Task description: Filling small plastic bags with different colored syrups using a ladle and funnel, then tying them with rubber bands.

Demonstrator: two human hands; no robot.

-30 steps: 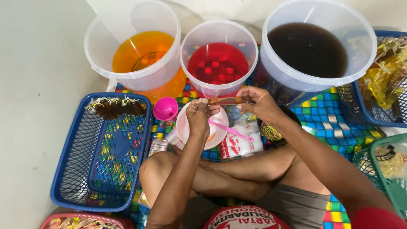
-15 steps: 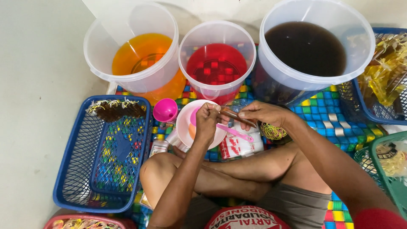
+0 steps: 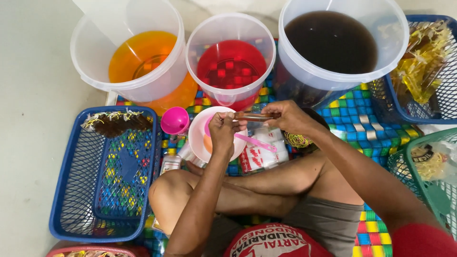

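Note:
My left hand and my right hand together hold a thin tube-shaped packet of brown liquid stretched level between them. They hover over a small white bowl with a pink spoon resting in it. A pink funnel lies just left of the bowl. A white packet with red print sits below my right hand, and a clump of yellow rubber bands shows under my right wrist.
Three clear buckets stand at the back: orange liquid, red liquid, dark brown liquid. A blue basket at left holds several brown packets. Another blue basket with yellow packets and a green basket are at right.
My hands dropped from chest-high toward the bowl, then drew apart, pulling the brown packet out level between them. The buckets and baskets stayed put.

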